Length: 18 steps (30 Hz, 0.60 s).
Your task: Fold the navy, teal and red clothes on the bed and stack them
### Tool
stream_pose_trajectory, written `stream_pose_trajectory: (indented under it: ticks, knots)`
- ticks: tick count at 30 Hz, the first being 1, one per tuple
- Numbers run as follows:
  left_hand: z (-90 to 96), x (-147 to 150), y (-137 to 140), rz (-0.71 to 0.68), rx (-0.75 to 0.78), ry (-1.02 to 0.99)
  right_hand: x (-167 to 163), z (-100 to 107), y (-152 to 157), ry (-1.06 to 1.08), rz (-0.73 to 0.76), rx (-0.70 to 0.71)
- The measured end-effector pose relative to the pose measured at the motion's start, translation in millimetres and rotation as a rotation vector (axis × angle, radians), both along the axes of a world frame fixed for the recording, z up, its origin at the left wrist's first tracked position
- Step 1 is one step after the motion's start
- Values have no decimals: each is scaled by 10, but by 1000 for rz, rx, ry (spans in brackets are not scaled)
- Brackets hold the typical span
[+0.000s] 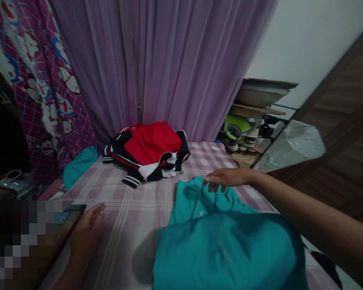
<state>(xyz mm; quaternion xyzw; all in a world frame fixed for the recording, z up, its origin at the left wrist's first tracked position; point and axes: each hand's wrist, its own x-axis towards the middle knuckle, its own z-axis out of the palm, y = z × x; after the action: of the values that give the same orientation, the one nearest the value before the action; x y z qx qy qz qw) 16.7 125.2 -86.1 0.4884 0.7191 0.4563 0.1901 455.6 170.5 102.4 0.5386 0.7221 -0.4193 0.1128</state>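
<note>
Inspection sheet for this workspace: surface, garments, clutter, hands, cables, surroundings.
Surface: pale pink-and-white checked cloth.
Garments: teal fabric garment nearest the camera; crumpled red, navy and white jacket farther back, left.
Clutter: flat dark rectangular object at left, partly pixelated.
Hands: left hand beside that object, fingers extended; right hand at the teal garment's far end, grip unclear.
Cables: nothing seen.
Surroundings: pleated purple fabric curtain behind; white wall, translucent plastic bag at right.

Cannot read the small emblem (202, 214) on the teal garment (230, 251), itself cut off by the bottom edge. Cannot see beneath the pixelated patch (15, 245) left of the garment, nor follow the right arm (305, 213) past the right edge.
</note>
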Motion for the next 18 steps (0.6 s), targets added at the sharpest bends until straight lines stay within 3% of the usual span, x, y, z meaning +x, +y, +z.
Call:
stream_pose_trajectory:
  ticks: [2,3,7,10,14,16,18]
  knots:
    - [-24,-4,12,21,14,-5,92,-281,130,-333,-57,315]
    - [-36,-12,18,18,20,-1,138,-452,170,-461,-77,390]
    - [-74,-51,29,-34,23,17,242,-1033,129,-560,-133,397]
    - [-90,-46,33,-20,43,14,221,-1195,24,-562,-152,430]
    - [-122,-27,39,-14,84,-7,113,-1075,-9,-552,-107,457]
    - [-145,-25,39,-25,91,-18,81,-855,56,-556,-113,506]
    - [-170,-25,38,-21,90,-14,80,-465,193,-570,-165,608]
